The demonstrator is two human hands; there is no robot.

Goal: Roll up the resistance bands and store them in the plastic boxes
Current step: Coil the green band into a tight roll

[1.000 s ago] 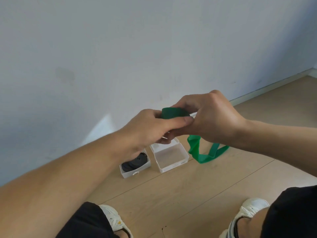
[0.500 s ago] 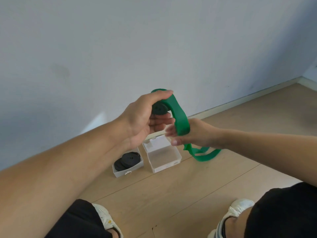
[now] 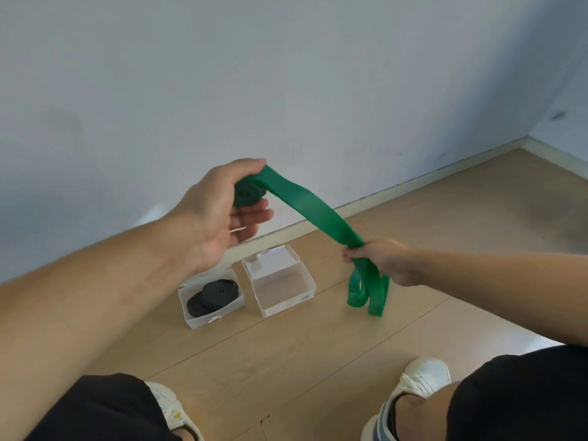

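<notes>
head view | left hand [image 3: 222, 214] pinches the started coil of the green band [image 3: 313, 208] between thumb and fingers | right hand [image 3: 386, 259] fist closed on the free stretch, tail loops dangling above floor | 2 boxes below: empty box [image 3: 280, 283], box with black rolls [image 3: 211, 300] | advice: keep tension, edges aligned, wind flat.

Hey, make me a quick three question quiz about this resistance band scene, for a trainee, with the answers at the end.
1. True or false: the green band is fully rolled up.
2. Which plastic box is empty: A, the left box, or B, the right box?
3. Which hand holds the rolled end of the band?

Key: 1. False, a loose length runs to the right hand. 2. B. 3. The left hand.
</notes>
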